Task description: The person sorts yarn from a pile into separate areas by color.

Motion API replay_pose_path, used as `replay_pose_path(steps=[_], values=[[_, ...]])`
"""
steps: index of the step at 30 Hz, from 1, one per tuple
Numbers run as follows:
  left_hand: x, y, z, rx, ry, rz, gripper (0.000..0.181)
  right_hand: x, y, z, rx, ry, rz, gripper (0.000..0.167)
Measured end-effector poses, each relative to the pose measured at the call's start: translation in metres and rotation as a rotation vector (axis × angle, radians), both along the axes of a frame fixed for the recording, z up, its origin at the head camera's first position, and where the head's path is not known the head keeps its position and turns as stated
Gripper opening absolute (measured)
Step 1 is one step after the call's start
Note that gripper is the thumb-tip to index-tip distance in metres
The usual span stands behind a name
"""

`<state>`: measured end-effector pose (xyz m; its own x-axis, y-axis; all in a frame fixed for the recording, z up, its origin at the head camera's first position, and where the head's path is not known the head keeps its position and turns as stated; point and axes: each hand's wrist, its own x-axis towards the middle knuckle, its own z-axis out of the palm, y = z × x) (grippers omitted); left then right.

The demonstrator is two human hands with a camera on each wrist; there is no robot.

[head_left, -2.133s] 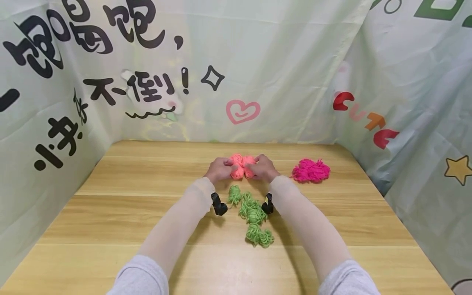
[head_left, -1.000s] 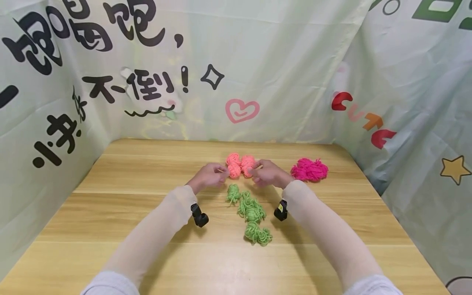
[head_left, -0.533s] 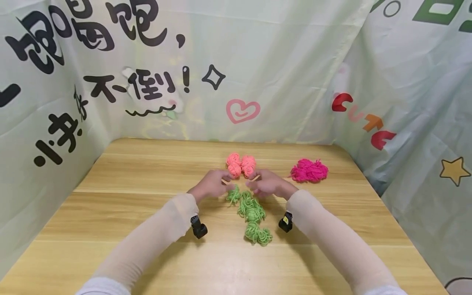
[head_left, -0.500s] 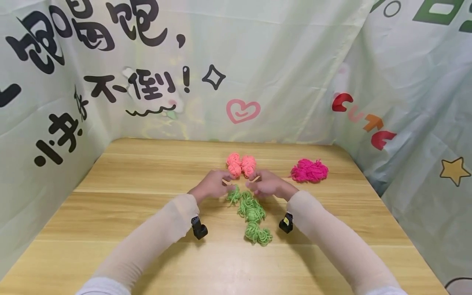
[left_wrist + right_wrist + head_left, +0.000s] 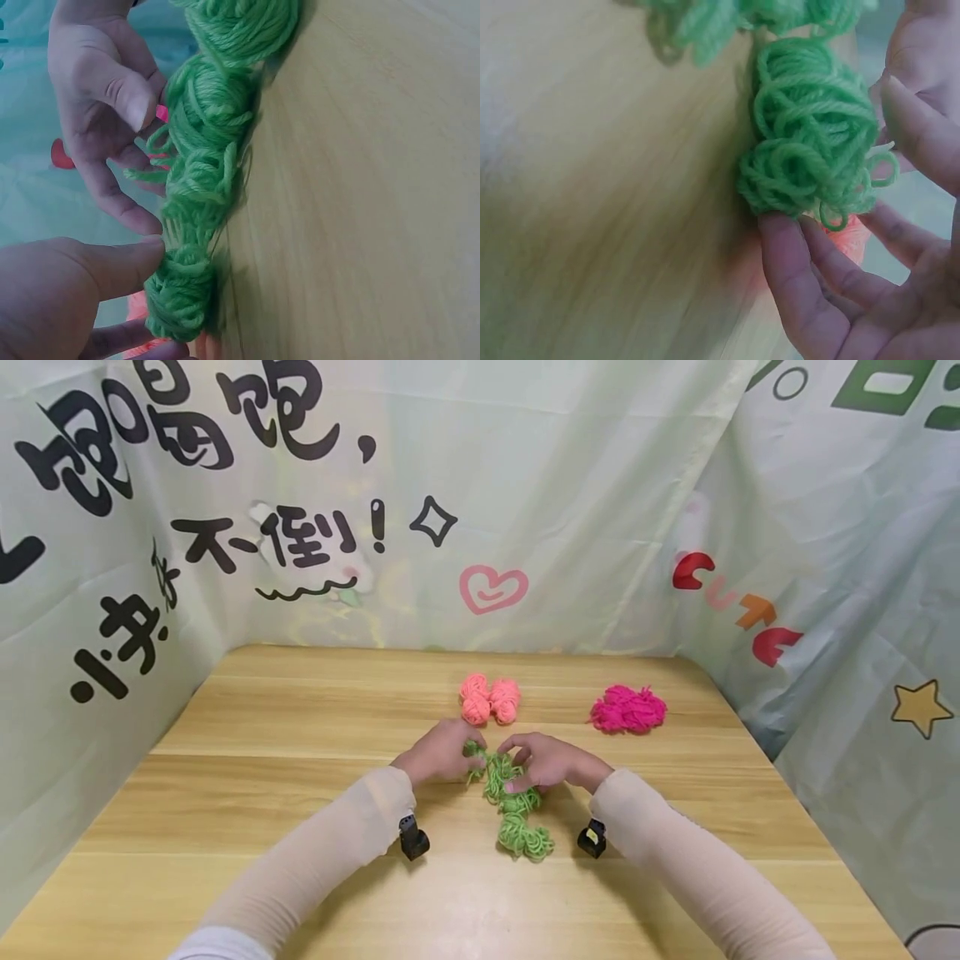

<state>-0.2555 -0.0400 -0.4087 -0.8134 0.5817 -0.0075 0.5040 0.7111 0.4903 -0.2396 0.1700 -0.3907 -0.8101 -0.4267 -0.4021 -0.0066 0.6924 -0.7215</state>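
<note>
A tangled length of green yarn [image 5: 517, 802] lies bunched on the wooden table in the head view. My left hand [image 5: 444, 750] holds its small far-left bunch [image 5: 178, 296], the thumb on one side and fingers on the other in the left wrist view. My right hand [image 5: 551, 760] is spread beside the yarn's middle bunch [image 5: 817, 112]. Its fingertips [image 5: 780, 232] touch the strands, while the thumb stands apart from the other fingers. Part of the green yarn is hidden behind both hands in the head view.
Coral yarn [image 5: 489, 697] in small bundles sits just beyond the hands. A magenta yarn bundle [image 5: 628, 708] lies at the back right of the table [image 5: 300, 710]. Printed cloth [image 5: 585, 527] hangs along the back and sides. Each wrist wears a small black camera [image 5: 413, 837].
Both hands have let go of the coral yarn and come nearer, down to the green yarn. The left now holds its far-left bunch; the right touches its middle. The coral yarn stays behind.
</note>
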Motion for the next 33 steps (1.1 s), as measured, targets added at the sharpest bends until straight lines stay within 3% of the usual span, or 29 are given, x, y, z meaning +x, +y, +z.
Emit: replay_pose_path(steps=[6,12,19,33], values=[[0.002,-0.001,0.001,-0.02,0.01,0.006,0.028,0.001,0.001,-0.001,0.057,0.061,0.096,0.061],[0.003,-0.006,0.002,-0.04,0.018,0.021,0.028,0.003,-0.002,-0.002,0.097,0.105,0.144,0.053],[0.003,-0.014,0.001,-0.058,-0.006,0.036,0.028,0.004,-0.002,-0.002,0.113,0.104,0.147,0.04],[0.004,-0.028,0.0,-0.084,0.005,0.065,0.023,0.006,0.002,-0.002,0.107,0.109,0.274,0.047]])
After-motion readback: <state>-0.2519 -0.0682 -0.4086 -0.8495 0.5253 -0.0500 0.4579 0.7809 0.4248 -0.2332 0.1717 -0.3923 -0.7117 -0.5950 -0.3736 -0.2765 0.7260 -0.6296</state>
